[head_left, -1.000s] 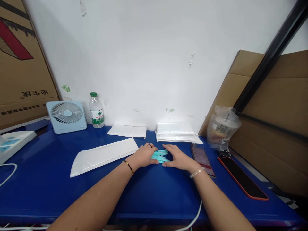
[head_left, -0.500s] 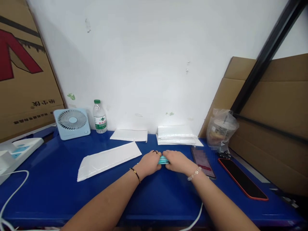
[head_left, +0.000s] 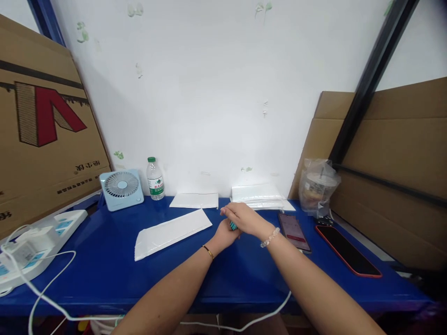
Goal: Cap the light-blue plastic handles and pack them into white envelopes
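Both hands meet over the middle of the blue table (head_left: pixel 146 284). My left hand (head_left: pixel 224 233) is closed around a small teal bundle (head_left: pixel 233 226); only a bit of its layered edge shows between the palms. My right hand (head_left: pixel 246 218) lies across the top, its fingers wrapped over the bundle and the left fingers. What the bundle is made of I cannot make out. To the left of the hands is a long white folded packet (head_left: pixel 173 235), slanting on the table. Behind them are a flat white packet (head_left: pixel 194 200) and a stack of white packets (head_left: pixel 256 195) against the wall.
On the left stand a blue fan (head_left: pixel 121 190), a water bottle (head_left: pixel 155 181) and a white power strip (head_left: pixel 66 228) with plugs and cables. Two phones (head_left: pixel 294 231) (head_left: pixel 349 251) lie at right, near a bagged drink cup (head_left: pixel 317 188). Cardboard (head_left: pixel 394 186) flanks the table.
My right hand has moved from the bundle's right end to over the left hand, hiding more of the bundle. The camera view has shifted slightly left and up.
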`<state>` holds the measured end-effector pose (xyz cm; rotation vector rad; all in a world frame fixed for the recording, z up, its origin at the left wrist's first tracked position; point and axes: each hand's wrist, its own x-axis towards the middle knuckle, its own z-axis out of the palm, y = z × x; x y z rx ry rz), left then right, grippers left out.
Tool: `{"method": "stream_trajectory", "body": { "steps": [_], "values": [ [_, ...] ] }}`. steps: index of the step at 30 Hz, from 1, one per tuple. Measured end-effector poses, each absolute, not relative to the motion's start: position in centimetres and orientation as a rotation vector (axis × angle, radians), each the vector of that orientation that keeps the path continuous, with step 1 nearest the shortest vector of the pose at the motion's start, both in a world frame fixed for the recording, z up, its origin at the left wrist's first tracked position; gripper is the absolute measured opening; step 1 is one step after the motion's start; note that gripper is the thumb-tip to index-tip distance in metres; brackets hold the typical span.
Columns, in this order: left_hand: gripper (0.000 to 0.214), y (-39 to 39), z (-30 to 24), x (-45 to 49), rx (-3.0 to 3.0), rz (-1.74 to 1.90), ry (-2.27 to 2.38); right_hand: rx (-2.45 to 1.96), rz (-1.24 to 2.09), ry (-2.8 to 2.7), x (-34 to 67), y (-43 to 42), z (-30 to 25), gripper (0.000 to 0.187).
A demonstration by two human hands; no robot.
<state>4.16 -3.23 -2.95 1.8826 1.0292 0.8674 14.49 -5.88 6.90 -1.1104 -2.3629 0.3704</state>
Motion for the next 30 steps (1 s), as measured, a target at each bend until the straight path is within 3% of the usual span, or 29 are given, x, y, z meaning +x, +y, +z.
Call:
{"method": "stream_trajectory", "body": {
  "steps": [4,8,11,14,16,20,22,24,27,30],
  "values": [
    [0.022,-3.6,-2.4,3.7,1.655,0.863,0.863,-0.915,0.86,-1.984,16.3,-5.7,5.6,0.037],
    [0.04,-4.8,-1.5,3.6,1.301,0.378,0.507,-0.53,1.445,-1.804,17.8,-6.4,3.9,0.071],
    [0.05,-6.4,-1.3,3.6,1.153,0.078,0.324,-0.348,1.726,-1.781,17.2,-7.8,2.1,0.048],
    [0.042,-7.7,-0.7,3.5,1.234,0.093,0.319,-0.323,1.681,-1.625,16.5,-9.2,1.2,0.025],
    [0.035,-7.9,-0.1,2.5,1.502,0.195,0.409,-0.325,1.599,-1.466,16.6,-9.3,1.1,0.022],
    [0.076,-5.4,0.3,-2.7,2.163,0.551,1.069,-0.425,1.462,-1.155,18.2,-7.9,0.9,0.021],
    [0.11,-3.4,-0.1,-6.3,2.292,0.499,1.535,-0.522,1.377,-1.106,18.7,-6.9,0.3,0.016],
    [0.129,-1.7,-0.7,-9.5,2.22,0.312,1.863,-0.645,1.3,-1.127,18.9,-6.2,-0.7,0.02],
    [0.127,-0.5,-1.5,-12.2,2.097,0.142,1.903,-0.832,1.307,-1.183,18.4,-5.7,-2.2,0.026],
    [0.112,-0.5,-1.8,-12.6,2.134,0.236,1.804,-0.869,1.334,-1.15,18.0,-5.7,-2.6,0.029]
  ]
}}
